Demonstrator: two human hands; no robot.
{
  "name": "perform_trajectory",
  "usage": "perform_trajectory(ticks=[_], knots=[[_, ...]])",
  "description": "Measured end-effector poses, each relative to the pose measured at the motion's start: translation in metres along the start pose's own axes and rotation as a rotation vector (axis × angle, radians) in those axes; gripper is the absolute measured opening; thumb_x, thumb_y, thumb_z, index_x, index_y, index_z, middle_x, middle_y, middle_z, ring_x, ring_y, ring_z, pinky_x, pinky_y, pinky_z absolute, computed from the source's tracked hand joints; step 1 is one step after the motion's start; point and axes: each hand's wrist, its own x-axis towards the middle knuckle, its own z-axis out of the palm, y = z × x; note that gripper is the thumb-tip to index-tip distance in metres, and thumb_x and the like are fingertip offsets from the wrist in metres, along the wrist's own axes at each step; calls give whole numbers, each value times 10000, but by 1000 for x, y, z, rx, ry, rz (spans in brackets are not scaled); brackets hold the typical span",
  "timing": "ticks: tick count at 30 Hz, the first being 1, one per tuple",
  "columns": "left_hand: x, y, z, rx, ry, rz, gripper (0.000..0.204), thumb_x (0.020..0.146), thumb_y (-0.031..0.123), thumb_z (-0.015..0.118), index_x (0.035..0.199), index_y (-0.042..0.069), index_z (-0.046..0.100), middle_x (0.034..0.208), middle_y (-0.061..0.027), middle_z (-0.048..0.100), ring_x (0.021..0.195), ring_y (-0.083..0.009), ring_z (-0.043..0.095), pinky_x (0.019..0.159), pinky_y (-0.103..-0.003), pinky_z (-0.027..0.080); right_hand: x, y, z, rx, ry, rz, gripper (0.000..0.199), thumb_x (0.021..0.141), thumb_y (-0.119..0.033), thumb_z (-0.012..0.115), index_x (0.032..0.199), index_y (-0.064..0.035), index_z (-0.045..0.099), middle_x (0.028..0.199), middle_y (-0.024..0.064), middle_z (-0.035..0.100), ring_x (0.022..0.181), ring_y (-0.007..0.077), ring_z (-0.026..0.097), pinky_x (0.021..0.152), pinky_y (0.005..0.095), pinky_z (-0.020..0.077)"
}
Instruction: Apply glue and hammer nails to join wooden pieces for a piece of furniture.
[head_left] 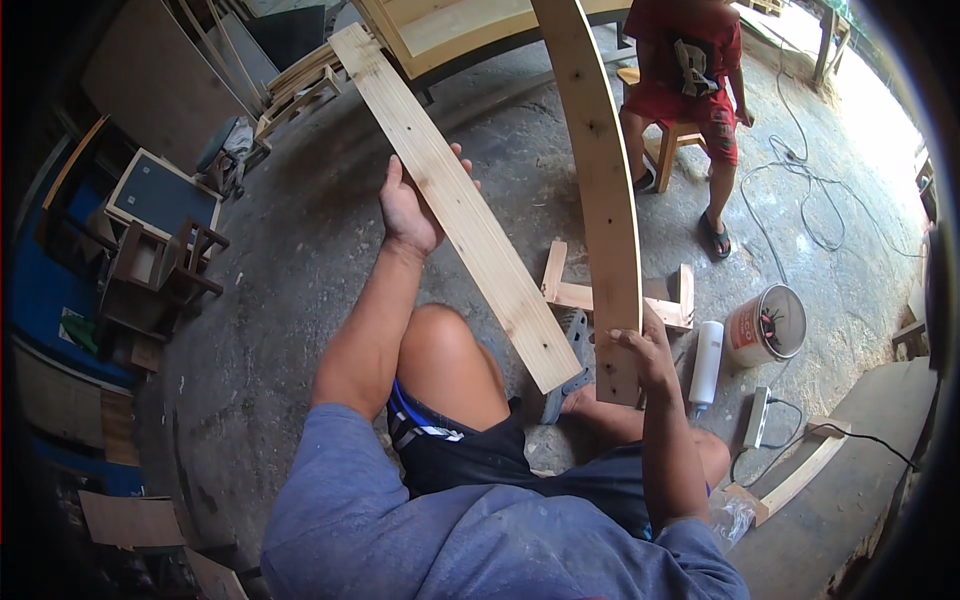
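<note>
Two long, pale wooden boards with dark knots are raised in front of me. The left board [455,205] slants from the upper left down to the middle. My left hand [408,212] supports it from beneath, thumb at the near edge and fingertips showing past the far edge. Held almost upright, the right board [607,190] runs past the top of the view. Near its lower end my right hand [648,350] is closed around the edge, with fingers on its face. The boards are apart from each other. Behind the right board, a small wooden frame [570,295] rests on the floor, partly hidden.
A white bottle [707,365], a bucket [767,330] and a power strip [757,418] stand or lie at right. Loose cable [825,205] crosses the concrete floor. Ahead, a person in red [690,90] sits on a wooden stool [672,155]. Dark furniture [160,260] lines the left.
</note>
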Motion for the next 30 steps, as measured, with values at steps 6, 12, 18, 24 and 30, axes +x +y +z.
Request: perform_trajectory(ticks=[6, 12, 18, 24, 30], knots=[[-7, 8, -8, -107, -25, 13, 575, 976, 475, 245, 1290, 65, 498, 1194, -158, 578, 1077, -333, 568, 954, -573, 427, -6, 23, -10, -68, 22, 72, 557, 714, -219, 664, 1198, 25, 534, 997, 102, 619, 857, 176, 617, 767, 310, 503], [-22, 25, -17, -104, -103, 69, 525, 982, 431, 308, 1279, 55, 522, 1209, -168, 587, 1093, -325, 577, 1010, -582, 392, -9, 52, -20, 3, -58, 109, 537, 717, -222, 664, 1180, 22, 545, 964, 93, 623, 825, 173, 620, 737, 306, 509], [-39, 39, -38, -22, -20, 92, 571, 974, 497, 367, 1303, 46, 487, 1192, -176, 585, 1107, -331, 574, 1014, -555, 408, -20, 100, -33, -43, -62, 148, 531, 705, -264, 671, 1135, 34, 582, 968, 94, 624, 844, 173, 603, 753, 306, 487], [-43, 33, -49, 379, 294, -20, 386, 906, 328, 633, 1151, 42, 547, 1022, -90, 622, 967, -247, 618, 878, -416, 514, -20, 130, -44, -105, -57, 141, 451, 711, -236, 664, 1069, 32, 617, 912, 98, 649, 794, 174, 629, 713, 301, 507], [-35, 27, -53, 299, 257, -96, 405, 966, 324, 453, 1236, 25, 492, 1121, -128, 590, 1054, -283, 583, 962, -459, 465, -18, 130, -52, -87, -56, 262, 407, 723, -205, 644, 1046, 41, 606, 910, 99, 631, 845, 171, 598, 746, 306, 479]])
